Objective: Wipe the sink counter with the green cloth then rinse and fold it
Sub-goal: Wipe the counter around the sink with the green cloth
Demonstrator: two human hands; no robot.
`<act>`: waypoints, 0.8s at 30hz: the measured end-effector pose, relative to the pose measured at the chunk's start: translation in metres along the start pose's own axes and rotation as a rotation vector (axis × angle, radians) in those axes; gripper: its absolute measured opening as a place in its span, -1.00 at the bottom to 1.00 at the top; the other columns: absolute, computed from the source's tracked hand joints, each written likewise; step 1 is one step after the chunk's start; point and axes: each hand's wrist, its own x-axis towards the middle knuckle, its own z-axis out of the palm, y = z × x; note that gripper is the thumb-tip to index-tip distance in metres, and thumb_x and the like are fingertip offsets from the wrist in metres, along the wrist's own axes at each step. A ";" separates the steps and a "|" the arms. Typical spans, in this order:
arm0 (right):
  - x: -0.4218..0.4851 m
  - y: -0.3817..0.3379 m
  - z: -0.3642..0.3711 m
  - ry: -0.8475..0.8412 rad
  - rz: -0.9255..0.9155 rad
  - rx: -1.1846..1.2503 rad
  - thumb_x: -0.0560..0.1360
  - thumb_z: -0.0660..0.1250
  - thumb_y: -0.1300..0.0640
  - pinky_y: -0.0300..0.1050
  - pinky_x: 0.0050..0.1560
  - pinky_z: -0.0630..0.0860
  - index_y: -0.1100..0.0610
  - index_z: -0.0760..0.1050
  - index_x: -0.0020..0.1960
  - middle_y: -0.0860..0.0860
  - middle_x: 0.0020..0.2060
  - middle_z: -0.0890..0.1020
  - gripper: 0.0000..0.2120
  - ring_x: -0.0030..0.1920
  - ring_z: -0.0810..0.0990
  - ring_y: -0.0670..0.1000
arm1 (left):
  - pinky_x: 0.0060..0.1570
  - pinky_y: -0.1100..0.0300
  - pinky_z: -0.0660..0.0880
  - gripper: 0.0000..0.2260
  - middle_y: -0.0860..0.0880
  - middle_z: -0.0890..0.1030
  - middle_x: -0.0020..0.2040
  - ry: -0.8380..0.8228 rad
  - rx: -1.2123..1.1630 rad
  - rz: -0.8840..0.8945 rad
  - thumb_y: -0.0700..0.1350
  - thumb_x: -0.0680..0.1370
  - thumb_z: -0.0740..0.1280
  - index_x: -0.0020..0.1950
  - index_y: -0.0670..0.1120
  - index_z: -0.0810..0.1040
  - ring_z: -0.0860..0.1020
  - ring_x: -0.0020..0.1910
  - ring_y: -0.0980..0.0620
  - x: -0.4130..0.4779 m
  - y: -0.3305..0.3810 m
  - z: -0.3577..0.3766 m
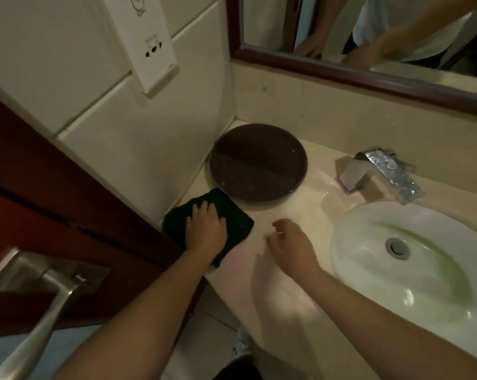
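at the left end of the bench point(273, 283), close to the side wall point(138, 149), we have the green cloth point(237, 223) lying flat, dark in this light. left hand point(205, 229) presses it with fingers straight and spread, no pinch. right hand point(289, 242) sits just beside the cloth over bare bench, fingers loosely curled, holding nothing.

risks as we judge them: far corner of the cloth is at, maybe touching, the round brown tray point(256, 163), so a stroke away from us likely shoves the tray or bunches the cloth against its rim. near corner sits at the bench front edge; a pull back could drag it off. palm-only pressure means the cloth can slip or ruck.

orientation: cloth is a near-square pad set as a diamond, corners pointing to tray, wall, right hand and front edge. no clear long axis; if any, the wall-to-right-hand diagonal looks slightly longer.
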 end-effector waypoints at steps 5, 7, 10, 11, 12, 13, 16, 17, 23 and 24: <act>-0.022 0.056 -0.007 0.188 -0.206 -0.196 0.49 0.34 0.11 -0.06 0.28 0.40 0.11 0.43 0.34 0.06 0.25 0.53 -0.58 0.26 0.48 0.08 | 0.51 -0.20 -0.09 -0.38 -0.11 -0.02 0.61 0.023 0.128 0.007 0.17 0.63 -0.02 0.60 -0.08 -0.08 -0.07 0.57 -0.17 0.023 0.002 0.024; -0.030 0.064 -0.002 0.184 -0.196 -0.241 0.50 0.34 0.11 -0.02 0.39 0.32 0.14 0.41 0.38 0.10 0.34 0.48 -0.54 0.36 0.41 0.10 | 0.50 -0.22 -0.09 -0.38 -0.11 -0.04 0.61 0.027 0.182 0.014 0.18 0.62 -0.03 0.60 -0.07 -0.08 -0.09 0.57 -0.19 0.027 0.007 0.029; -0.037 0.068 0.008 0.158 -0.206 -0.328 0.52 0.30 0.05 0.00 0.47 0.16 0.16 0.39 0.43 0.13 0.45 0.38 -0.50 0.49 0.27 0.14 | 0.49 -0.24 -0.08 -0.37 -0.12 -0.04 0.61 0.029 0.220 0.026 0.20 0.61 -0.04 0.60 -0.07 -0.06 -0.09 0.57 -0.21 0.030 0.011 0.033; -0.038 0.069 0.010 0.150 -0.214 -0.355 0.54 0.27 0.02 -0.02 0.48 0.10 0.16 0.37 0.45 0.12 0.48 0.34 -0.49 0.52 0.22 0.14 | 0.49 -0.24 -0.08 -0.37 -0.12 -0.03 0.61 0.031 0.233 0.034 0.20 0.61 -0.04 0.60 -0.07 -0.05 -0.08 0.57 -0.21 0.030 0.012 0.034; -0.038 0.071 0.011 0.141 -0.225 -0.378 0.55 0.24 -0.01 -0.03 0.48 0.06 0.15 0.34 0.47 0.12 0.50 0.30 -0.48 0.54 0.17 0.13 | 0.49 -0.24 -0.07 -0.37 -0.12 -0.02 0.61 0.034 0.245 0.048 0.21 0.61 -0.03 0.60 -0.06 -0.03 -0.08 0.57 -0.21 0.029 0.011 0.034; -0.038 0.073 0.012 0.123 -0.239 -0.401 0.57 0.21 -0.03 -0.03 0.49 0.03 0.15 0.30 0.49 0.12 0.52 0.26 -0.46 0.55 0.12 0.12 | 0.49 -0.24 -0.07 -0.37 -0.12 -0.01 0.61 0.036 0.255 0.070 0.22 0.60 -0.03 0.60 -0.05 -0.02 -0.07 0.57 -0.20 0.028 0.011 0.034; -0.036 0.078 0.011 0.019 -0.282 -0.474 0.60 0.00 -0.11 -0.01 0.53 -0.03 0.15 0.11 0.57 0.10 0.57 0.09 -0.39 0.57 -0.06 0.09 | 0.49 -0.22 -0.06 -0.38 -0.09 0.01 0.61 0.033 0.280 0.167 0.24 0.59 -0.05 0.60 -0.01 0.01 -0.05 0.57 -0.17 0.018 0.008 0.036; -0.036 0.079 0.011 -0.020 -0.291 -0.486 0.60 -0.07 -0.12 0.01 0.54 -0.03 0.16 0.05 0.58 0.10 0.58 0.04 -0.37 0.57 -0.12 0.08 | 0.50 -0.22 -0.07 -0.38 -0.08 0.01 0.61 0.030 0.284 0.204 0.24 0.59 -0.06 0.59 0.01 0.01 -0.05 0.57 -0.16 0.013 0.008 0.037; -0.016 0.060 -0.005 0.001 -0.231 -0.283 0.64 0.05 -0.04 -0.12 0.51 -0.03 0.16 0.08 0.57 0.10 0.57 0.13 -0.44 0.57 0.04 0.07 | 0.50 -0.19 -0.07 -0.38 -0.04 0.00 0.61 0.023 0.274 0.272 0.27 0.56 -0.04 0.59 0.09 0.00 -0.07 0.58 -0.11 0.010 0.002 0.040; -0.005 0.052 -0.008 0.032 -0.215 -0.259 0.64 0.08 -0.02 -0.15 0.50 -0.04 0.18 0.07 0.58 0.11 0.56 0.13 -0.43 0.56 0.06 0.08 | 0.50 -0.19 -0.07 -0.38 -0.04 0.00 0.61 0.022 0.274 0.276 0.27 0.56 -0.03 0.59 0.09 -0.01 -0.07 0.58 -0.11 0.011 0.002 0.039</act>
